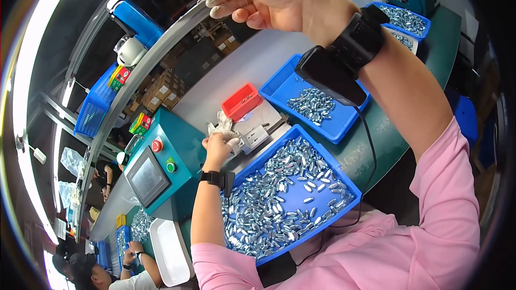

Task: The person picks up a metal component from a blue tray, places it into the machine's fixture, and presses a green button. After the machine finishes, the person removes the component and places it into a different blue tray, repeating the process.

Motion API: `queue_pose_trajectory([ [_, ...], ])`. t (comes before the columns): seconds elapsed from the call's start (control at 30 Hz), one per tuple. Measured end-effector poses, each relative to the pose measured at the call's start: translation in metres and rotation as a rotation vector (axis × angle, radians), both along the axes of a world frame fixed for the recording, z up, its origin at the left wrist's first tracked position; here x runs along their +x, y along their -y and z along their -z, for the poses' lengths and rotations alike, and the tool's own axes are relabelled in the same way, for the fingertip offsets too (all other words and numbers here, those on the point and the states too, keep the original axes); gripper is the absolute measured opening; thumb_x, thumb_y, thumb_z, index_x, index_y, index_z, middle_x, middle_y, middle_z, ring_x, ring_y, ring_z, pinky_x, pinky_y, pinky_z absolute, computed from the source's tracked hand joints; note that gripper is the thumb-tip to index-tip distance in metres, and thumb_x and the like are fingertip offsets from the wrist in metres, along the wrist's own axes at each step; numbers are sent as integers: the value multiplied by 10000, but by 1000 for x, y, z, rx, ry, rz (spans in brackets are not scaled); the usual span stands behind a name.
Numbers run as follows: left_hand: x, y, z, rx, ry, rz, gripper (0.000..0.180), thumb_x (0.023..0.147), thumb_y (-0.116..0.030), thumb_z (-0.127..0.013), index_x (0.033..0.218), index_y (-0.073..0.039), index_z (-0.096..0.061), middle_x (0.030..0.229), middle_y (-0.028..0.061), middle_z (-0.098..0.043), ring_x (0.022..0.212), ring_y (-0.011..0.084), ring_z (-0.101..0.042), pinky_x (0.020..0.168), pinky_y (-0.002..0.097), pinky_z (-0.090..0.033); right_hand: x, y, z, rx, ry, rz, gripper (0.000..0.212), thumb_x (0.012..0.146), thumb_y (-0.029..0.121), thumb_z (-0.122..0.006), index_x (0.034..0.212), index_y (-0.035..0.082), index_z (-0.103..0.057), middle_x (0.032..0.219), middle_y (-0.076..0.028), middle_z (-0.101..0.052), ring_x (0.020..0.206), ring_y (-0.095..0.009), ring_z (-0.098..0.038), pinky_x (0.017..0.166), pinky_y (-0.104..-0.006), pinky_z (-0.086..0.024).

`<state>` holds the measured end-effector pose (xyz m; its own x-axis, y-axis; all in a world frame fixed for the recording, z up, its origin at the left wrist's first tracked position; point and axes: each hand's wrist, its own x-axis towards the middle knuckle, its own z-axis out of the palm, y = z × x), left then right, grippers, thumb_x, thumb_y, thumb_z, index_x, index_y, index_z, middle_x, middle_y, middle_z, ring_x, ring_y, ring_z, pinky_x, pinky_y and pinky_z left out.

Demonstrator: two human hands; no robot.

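My left hand (217, 149), with a white cover on its thumb, is closed at a crumpled white glove-like piece (221, 123). Its fingertips are partly hidden, beside a small metal fixture block (255, 137) on a grey plate. High up, my right hand (274, 2) is raised near the metal shelf edge, with white covers on some fingertips. Those fingers reach out, the others bend loosely, and nothing shows between them. In front of me, a large blue tray (344, 196) contains many shiny metal cylinders (258, 201). Both wrists carry black straps with devices.
A red bin (241, 102) stands behind the fixture. Right of it is another blue tray (276, 83) with metal cylinders. At left are a teal machine (188, 134) with screen and buttons, and a white tray (171, 252). A co-worker (129, 271) sits farther left. A black cable (372, 150) hangs from my right wrist device.
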<state>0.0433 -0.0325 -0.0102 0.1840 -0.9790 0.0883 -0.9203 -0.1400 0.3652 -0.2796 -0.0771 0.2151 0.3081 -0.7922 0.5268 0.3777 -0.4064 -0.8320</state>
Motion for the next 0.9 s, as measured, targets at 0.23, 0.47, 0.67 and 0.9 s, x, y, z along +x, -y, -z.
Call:
queue_pose_trajectory([
  [0.23,-1,-3,-8,49,-45,-62,198,753,-227,-703,929,-138,-719,884,75,-700,885,222,-643,905,401,-326,19,11,-11,175,-23,-213,158,871,221,-628,894,68,-663,814,-55,-675,612,-57,-555,451,-146,-393],
  [0.47,-15,5,-21,182,-41,-203,246,747,-218,-701,962,-101,-682,944,106,-685,934,248,-626,909,399,-353,31,13,0,242,-50,-184,153,858,219,-642,870,69,-671,799,-44,-673,609,-61,-550,457,-156,-394],
  [0.67,-44,-14,-13,-399,795,-99,301,812,-188,-685,1073,-58,-609,1010,98,-651,901,176,-629,791,299,-482,47,14,6,305,-54,-206,170,843,243,-653,835,74,-675,795,-40,-671,606,-70,-551,456,-161,-386],
  [0.9,-222,-98,-15,258,-1284,889,569,941,-324,-541,1379,-30,-328,1082,56,-572,994,154,-542,893,299,-414,53,49,0,300,-49,-85,175,841,231,-621,811,65,-668,769,-49,-676,617,-112,-584,490,-207,-426],
])
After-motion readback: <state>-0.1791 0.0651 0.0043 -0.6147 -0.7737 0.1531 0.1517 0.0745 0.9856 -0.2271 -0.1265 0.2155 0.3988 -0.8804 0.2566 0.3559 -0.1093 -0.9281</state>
